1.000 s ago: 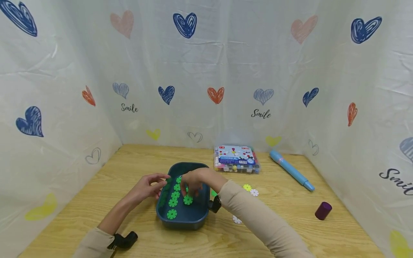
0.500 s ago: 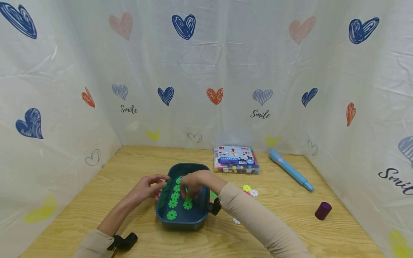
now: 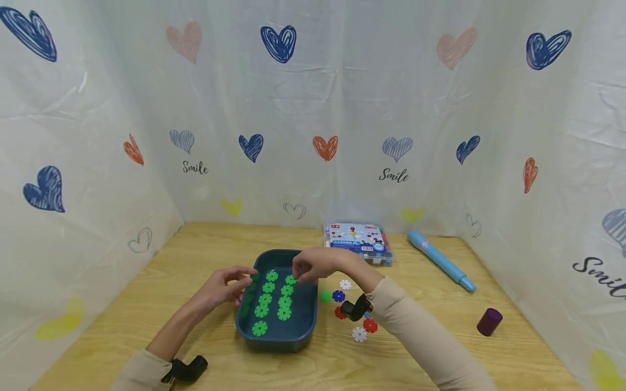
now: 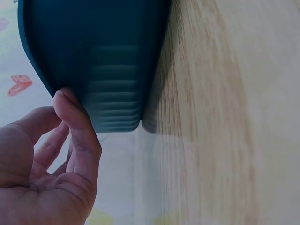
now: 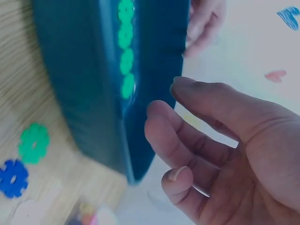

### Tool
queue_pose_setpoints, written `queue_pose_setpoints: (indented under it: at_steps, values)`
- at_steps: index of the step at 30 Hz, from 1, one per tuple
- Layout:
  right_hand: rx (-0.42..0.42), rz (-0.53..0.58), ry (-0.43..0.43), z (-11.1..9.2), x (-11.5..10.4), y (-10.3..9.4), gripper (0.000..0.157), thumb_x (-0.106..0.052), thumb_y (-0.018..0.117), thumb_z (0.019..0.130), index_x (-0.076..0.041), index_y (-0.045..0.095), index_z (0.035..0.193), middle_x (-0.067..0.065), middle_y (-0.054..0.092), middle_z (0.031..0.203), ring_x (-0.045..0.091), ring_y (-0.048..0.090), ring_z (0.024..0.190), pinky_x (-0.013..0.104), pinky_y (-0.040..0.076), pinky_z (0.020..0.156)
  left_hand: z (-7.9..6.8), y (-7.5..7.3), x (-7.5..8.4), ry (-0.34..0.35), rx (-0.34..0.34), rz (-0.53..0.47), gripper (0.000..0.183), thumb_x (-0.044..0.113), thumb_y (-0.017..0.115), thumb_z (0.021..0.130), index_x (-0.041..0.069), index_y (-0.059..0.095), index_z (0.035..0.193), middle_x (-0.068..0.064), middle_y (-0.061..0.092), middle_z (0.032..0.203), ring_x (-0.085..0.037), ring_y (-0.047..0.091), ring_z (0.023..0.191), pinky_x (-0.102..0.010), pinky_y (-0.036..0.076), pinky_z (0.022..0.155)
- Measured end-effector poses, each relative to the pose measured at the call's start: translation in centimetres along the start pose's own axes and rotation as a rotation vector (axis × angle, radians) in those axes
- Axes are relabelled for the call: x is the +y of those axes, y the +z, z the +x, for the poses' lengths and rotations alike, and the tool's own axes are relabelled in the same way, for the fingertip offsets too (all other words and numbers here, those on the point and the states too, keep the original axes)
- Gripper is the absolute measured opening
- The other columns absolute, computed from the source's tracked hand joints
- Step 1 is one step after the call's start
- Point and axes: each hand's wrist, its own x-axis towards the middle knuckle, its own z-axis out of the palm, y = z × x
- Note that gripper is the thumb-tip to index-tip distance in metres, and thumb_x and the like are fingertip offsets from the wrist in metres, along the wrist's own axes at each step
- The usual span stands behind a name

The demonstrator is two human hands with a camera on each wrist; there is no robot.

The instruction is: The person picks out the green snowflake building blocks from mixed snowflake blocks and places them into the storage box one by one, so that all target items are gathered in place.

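Inside a dark blue plastic bin [image 3: 293,339], several green snowflake-shaped discs [image 3: 260,328] lie in two columns. My left hand [image 3: 222,285] pinches the bin's left rim between thumb and fingers; the left wrist view shows the fingertips right at the edge. Over the bin's far right part is my right hand [image 3: 318,263], its fingers loosely bent. In the right wrist view a gap shows between thumb and fingers with nothing in it. Just right of the bin, a green disc [image 3: 326,296] lies beside a blue disc [image 3: 338,295] on the wooden table.
White disc [image 3: 359,334] and red disc [image 3: 370,325] lie under the right forearm. A clear case of coloured pieces [image 3: 359,239] stands at the back. A light blue pen-shaped tube [image 3: 440,258] and a purple cylinder [image 3: 489,321] are on the right. Patterned curtains surround the table.
My right hand has lifted from among the discs and moved right and back, uncovering the green discs of the right column. The left hand keeps its place at the rim.
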Motion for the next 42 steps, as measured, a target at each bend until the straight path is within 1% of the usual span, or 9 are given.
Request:
queue_pose_setpoints:
  at_steps: [8,12,16,19,25,30,33,37,42]
  values:
    - [0.118,0.08,-0.01,-3.7,2.9,0.4,0.01,-0.015,0.062,0.096,-0.01,0.066,0.104,0.007,0.071,0.092,0.03,0.07,0.076,0.032,0.058,0.069,-0.2,0.0,0.1,-0.003,0.004,-0.003,0.046,0.031,0.062,0.097,0.006,0.056,0.135,-0.016,0.058,0.106,-0.016,0.061,0.068,-0.031,0.059,0.061]
    - [0.149,0.095,-0.016,-5.0,4.5,1.1,0.014,-0.018,0.061,0.098,-0.009,0.065,0.107,0.012,0.071,0.095,0.024,0.069,0.072,0.031,0.057,0.067,-0.2,0.0,0.2,-0.004,0.005,-0.009,0.047,0.032,0.062,0.097,0.005,0.055,0.135,-0.015,0.058,0.105,-0.016,0.061,0.068,-0.03,0.059,0.061]
    - [0.176,0.117,-0.003,-5.8,6.0,2.2,0.017,-0.017,0.061,0.097,-0.005,0.064,0.109,0.012,0.07,0.095,0.026,0.068,0.072,0.027,0.056,0.066,0.0,0.0,0.2,-0.005,0.008,-0.006,0.048,0.032,0.063,0.096,0.005,0.055,0.135,-0.015,0.058,0.105,-0.016,0.061,0.069,-0.03,0.058,0.061]
    - [0.196,0.125,0.001,-5.8,7.0,3.2,0.019,-0.015,0.063,0.096,-0.003,0.064,0.11,0.007,0.069,0.093,0.028,0.068,0.071,0.024,0.055,0.064,0.0,0.0,0.1,-0.01,0.009,-0.006,0.048,0.032,0.063,0.096,0.004,0.055,0.135,-0.016,0.058,0.106,-0.016,0.061,0.069,-0.03,0.058,0.061]
    - [0.227,0.072,0.014,-5.2,7.8,4.5,0.026,-0.016,0.067,0.093,-0.005,0.065,0.116,0.007,0.07,0.102,0.014,0.065,0.076,0.019,0.054,0.068,-0.2,0.0,-0.1,-0.001,0.005,-0.008,0.05,0.031,0.062,0.097,0.001,0.053,0.135,-0.02,0.057,0.107,-0.017,0.061,0.069,-0.028,0.058,0.06]
    - [0.235,0.024,0.027,-4.4,7.7,4.7,0.032,-0.019,0.069,0.092,-0.005,0.066,0.121,0.012,0.068,0.114,0.021,0.066,0.09,0.022,0.054,0.075,-0.2,0.0,0.1,-0.008,0.008,-0.017,0.05,0.031,0.063,0.096,0.003,0.054,0.136,-0.022,0.057,0.111,-0.016,0.062,0.069,-0.027,0.058,0.061]
    - [0.225,0.015,0.035,-3.9,7.6,5.0,0.035,-0.019,0.072,0.09,-0.005,0.066,0.122,0.013,0.068,0.117,0.02,0.067,0.088,0.022,0.054,0.076,-0.2,0.0,0.1,-0.003,0.002,-0.016,0.049,0.031,0.063,0.096,0.003,0.054,0.136,-0.022,0.057,0.111,-0.016,0.062,0.069,-0.027,0.057,0.06]
    - [0.209,-0.019,0.035,-3.4,7.6,5.5,0.035,-0.017,0.075,0.087,-0.005,0.069,0.119,0.011,0.07,0.115,0.016,0.067,0.085,0.02,0.054,0.074,-0.2,0.0,-0.1,-0.009,0.005,-0.015,0.048,0.032,0.063,0.096,0.005,0.055,0.135,-0.02,0.057,0.111,-0.017,0.062,0.069,-0.027,0.057,0.06]
    - [0.204,-0.116,0.003,-2.9,7.4,5.8,0.031,-0.013,0.076,0.085,-0.003,0.071,0.114,0.01,0.072,0.107,0.022,0.066,0.095,0.022,0.053,0.078,-0.2,0.0,-0.1,-0.008,0.011,-0.01,0.047,0.031,0.062,0.097,0.005,0.055,0.135,-0.019,0.057,0.11,-0.017,0.063,0.07,-0.028,0.058,0.061]
